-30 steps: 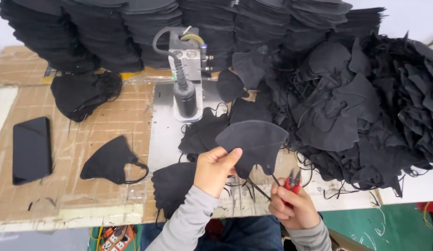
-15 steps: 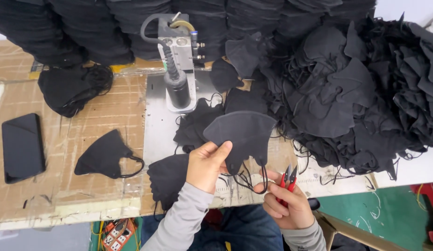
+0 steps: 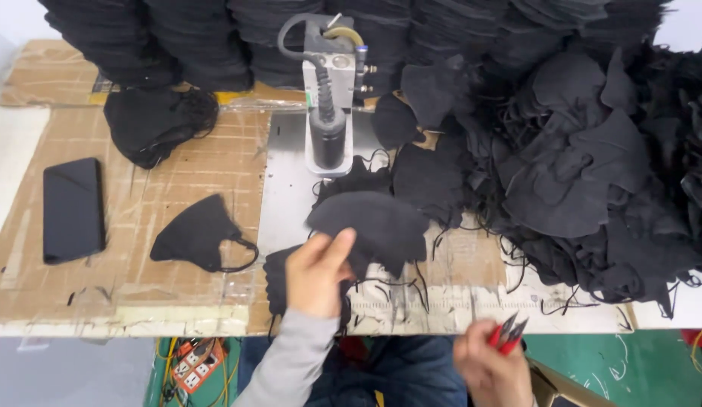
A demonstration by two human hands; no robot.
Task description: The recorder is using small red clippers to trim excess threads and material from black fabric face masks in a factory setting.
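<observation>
My left hand pinches a black fabric face mask by its lower left edge and holds it flat above the table's front. My right hand is low, below the table edge, and grips small red-handled thread snips with the tips pointing up. The two hands are apart. Thin black ear loops hang from the mask. A small upright welding machine with a dark cylinder head stands on a metal plate just beyond the mask.
A finished black mask and a black phone lie on the cardboard at the left. A mask heap sits behind them. A big loose pile of black masks fills the right; stacked masks line the back.
My right hand with the snips has dropped away from the mask to below the table edge. My left hand still holds the mask, now lower and flatter.
</observation>
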